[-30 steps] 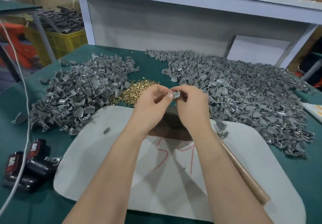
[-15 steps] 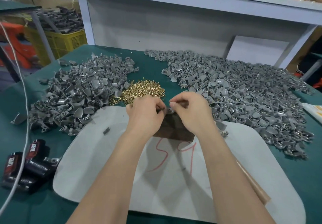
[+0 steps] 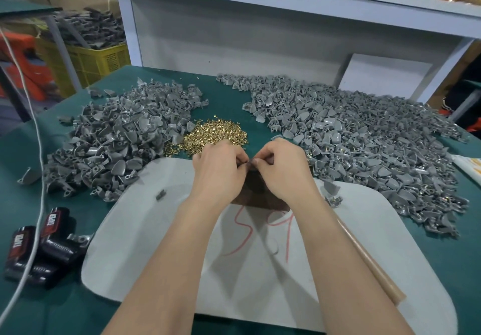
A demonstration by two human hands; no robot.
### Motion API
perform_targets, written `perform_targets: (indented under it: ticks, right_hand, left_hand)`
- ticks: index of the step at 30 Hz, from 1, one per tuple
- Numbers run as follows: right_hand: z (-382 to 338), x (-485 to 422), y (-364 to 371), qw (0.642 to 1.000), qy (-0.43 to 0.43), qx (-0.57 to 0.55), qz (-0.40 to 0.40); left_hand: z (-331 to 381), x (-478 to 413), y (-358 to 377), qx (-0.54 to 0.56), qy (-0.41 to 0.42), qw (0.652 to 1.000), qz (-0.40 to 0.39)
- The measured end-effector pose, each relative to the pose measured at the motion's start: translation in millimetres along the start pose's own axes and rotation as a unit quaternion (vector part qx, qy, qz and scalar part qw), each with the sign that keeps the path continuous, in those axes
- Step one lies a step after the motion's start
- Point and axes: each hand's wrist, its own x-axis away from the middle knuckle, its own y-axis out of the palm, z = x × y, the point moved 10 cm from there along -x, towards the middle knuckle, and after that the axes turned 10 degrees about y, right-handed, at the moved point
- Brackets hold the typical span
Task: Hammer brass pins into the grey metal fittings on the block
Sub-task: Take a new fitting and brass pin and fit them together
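Observation:
My left hand (image 3: 218, 173) and my right hand (image 3: 282, 170) meet fingertip to fingertip over the dark brown block (image 3: 257, 194) on the white mat (image 3: 145, 230). Together they pinch a small grey fitting (image 3: 250, 162), mostly hidden by the fingers. A heap of brass pins (image 3: 216, 135) lies just beyond my left hand. One pile of grey fittings (image 3: 117, 136) sits to the left, and a larger pile of grey fittings (image 3: 364, 142) to the right. A wooden hammer handle (image 3: 369, 261) lies on the mat under my right forearm; its head is hidden.
Black battery packs (image 3: 41, 251) and a white cable (image 3: 36, 168) lie at the left on the green table (image 3: 52, 308). A lone fitting (image 3: 160, 194) rests on the mat. A white shelf unit (image 3: 260, 35) stands behind, a yellow crate (image 3: 88, 61) at far left.
Both hands have come down from above the table to the block, bringing the small grey fitting with them, fingertips staying together.

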Motion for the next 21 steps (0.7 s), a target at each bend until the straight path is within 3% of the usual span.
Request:
perform_targets:
  ticks: [8,17,21]
  right_hand:
    - [-17.3,-0.5,0.3,0.992,-0.015,0.123,-0.017]
    - [-21.7,2.2,2.5,0.987,-0.043,0.154,0.009]
    - [-16.1,-2.5,2.6,0.992,-0.021,0.117,-0.032]
  left_hand:
    - [3.9,-1.5,1.3,-0.015,0.013,1.0,-0.017]
    - [6.1,-0.8,-0.3,-0.013,0.017,1.0,-0.006]
    - [6.3,-0.6,-0.4,-0.015,0.019,1.0,-0.007]
